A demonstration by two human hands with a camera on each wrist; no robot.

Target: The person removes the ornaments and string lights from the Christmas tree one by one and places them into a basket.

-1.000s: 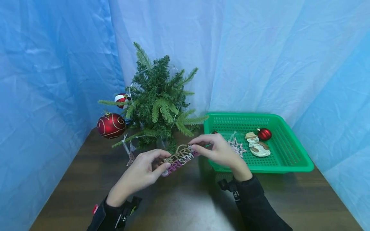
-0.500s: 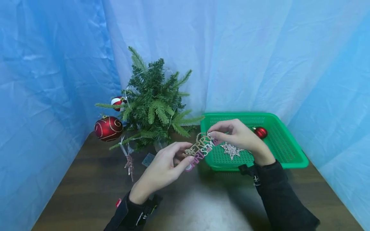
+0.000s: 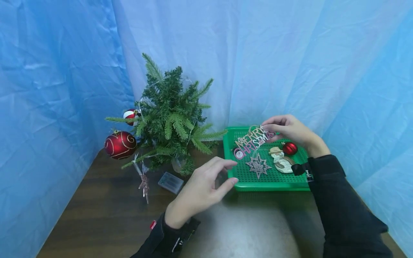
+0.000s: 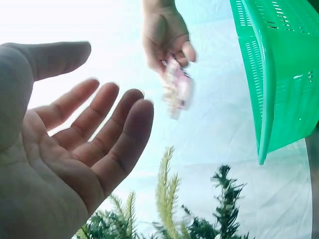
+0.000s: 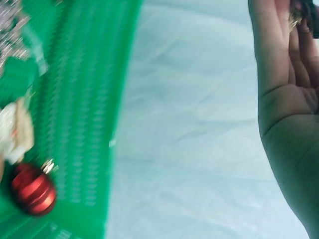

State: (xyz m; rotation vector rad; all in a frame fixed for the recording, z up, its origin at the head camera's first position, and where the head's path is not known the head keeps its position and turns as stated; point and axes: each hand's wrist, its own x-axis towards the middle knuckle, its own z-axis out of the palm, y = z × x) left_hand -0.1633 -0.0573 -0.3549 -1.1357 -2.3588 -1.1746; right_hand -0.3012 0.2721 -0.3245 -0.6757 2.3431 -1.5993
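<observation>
Presently, right hand [image 3: 295,134] pinches flat pink-and-gold lettered sign [image 3: 253,141], its long axis running from the pinch toward 8 o'clock over green perforated plastic basket [image 3: 269,187]; empty, wide-spread left hand [image 3: 200,188] near free end.

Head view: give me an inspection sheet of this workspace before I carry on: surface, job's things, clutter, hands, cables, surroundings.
Surface: dark table, light reflecting off its front.
Job's things: Merry Christmas sign, slanted, seen over the green basket; glittery star, snowman and small red ball in the basket.
Clutter: grey box near the tree's foot.
Hands: right hand pinches the sign's end; left hand holds nothing.
Cables: thin pale strand on the tree; wire or not, cannot tell.
Surroundings: tree with large red bauble; blue cloth behind.
</observation>
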